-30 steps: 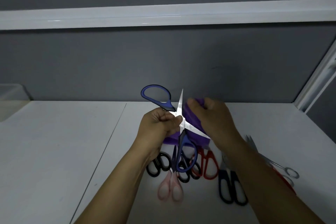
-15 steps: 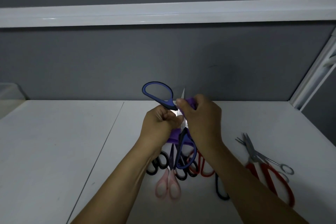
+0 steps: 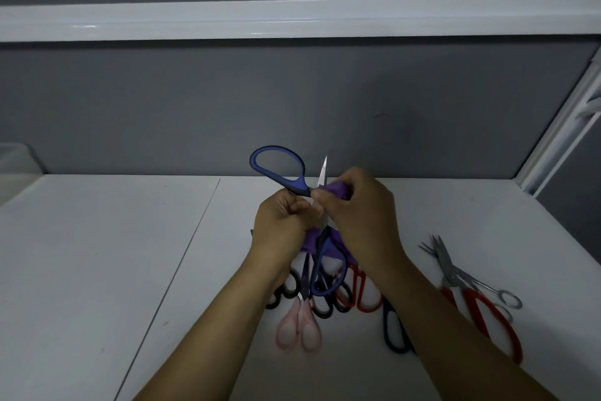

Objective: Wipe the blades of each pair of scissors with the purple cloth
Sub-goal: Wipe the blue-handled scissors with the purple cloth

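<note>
Blue-handled scissors (image 3: 279,169) are held spread open above the white table, one handle loop up at the left, the other hanging down. My left hand (image 3: 282,221) grips them near the pivot. My right hand (image 3: 359,215) pinches the purple cloth (image 3: 338,190) around one blade, close to the pivot; only that blade's tip sticks up above my fingers. More purple cloth hangs below my hands.
Several scissors lie on the table (image 3: 97,254) under my arms: pink-handled (image 3: 297,329), black-handled (image 3: 286,293), red-handled (image 3: 361,295) and dark blue (image 3: 393,332). At the right lie red-handled scissors (image 3: 487,316) and small metal ones (image 3: 474,280). A grey wall stands behind.
My right hand with the cloth has slid along the blade toward the pivot and my left hand, covering the lower blade. The view shifted left, baring the scissors at the right.
</note>
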